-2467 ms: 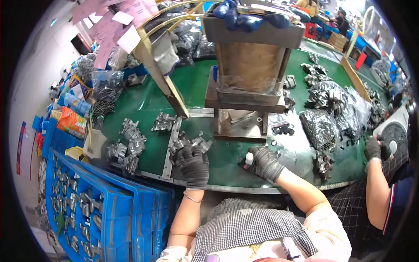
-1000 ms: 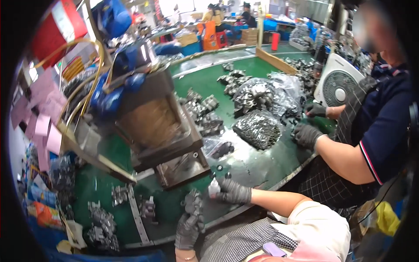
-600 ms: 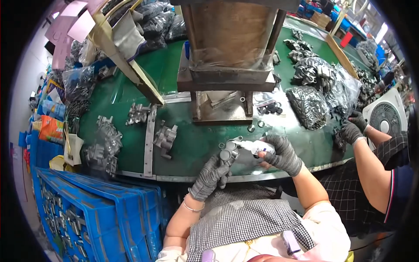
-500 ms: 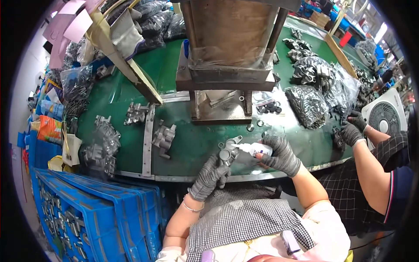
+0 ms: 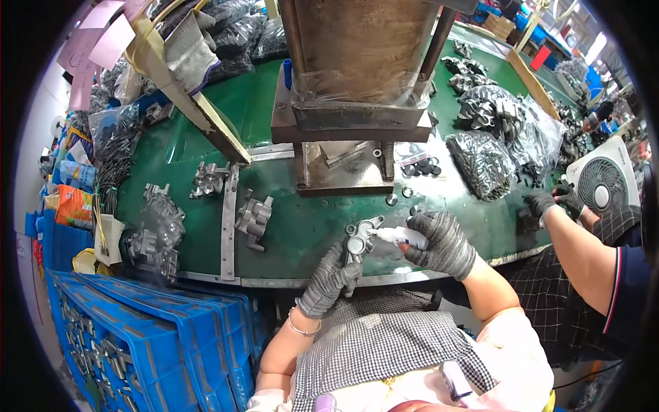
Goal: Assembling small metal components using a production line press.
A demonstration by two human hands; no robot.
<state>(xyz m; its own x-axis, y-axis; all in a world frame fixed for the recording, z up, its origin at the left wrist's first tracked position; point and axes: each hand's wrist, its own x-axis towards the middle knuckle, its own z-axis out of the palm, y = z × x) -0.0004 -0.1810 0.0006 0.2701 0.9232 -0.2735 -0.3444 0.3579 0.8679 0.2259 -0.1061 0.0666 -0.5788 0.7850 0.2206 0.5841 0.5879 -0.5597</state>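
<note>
My left hand [image 5: 328,280], in a grey glove, is closed round the lower part of a metal casting [image 5: 358,240] with round openings. It holds the casting up near the front edge of the green table. In my gloved right hand [image 5: 443,245] is a small white squeeze bottle [image 5: 405,237], lying almost level. Its narrow nozzle points left and reaches the casting's upper right side; whether it touches, I cannot tell. Left of my hands, another metal casting [image 5: 254,220] lies on the table beside a metal strip [image 5: 229,226].
A heavy press [image 5: 347,120] stands behind my hands. More castings [image 5: 158,226] lie at the left. Blue crates [image 5: 158,343] of metal parts stand at the lower left. To the right are bagged parts [image 5: 480,165], a white fan [image 5: 604,178] and a co-worker's gloved hands [image 5: 540,203].
The casting has turned slightly in my left hand and sits a little higher. My right hand has tipped the bottle slightly. The co-worker's hands have shifted.
</note>
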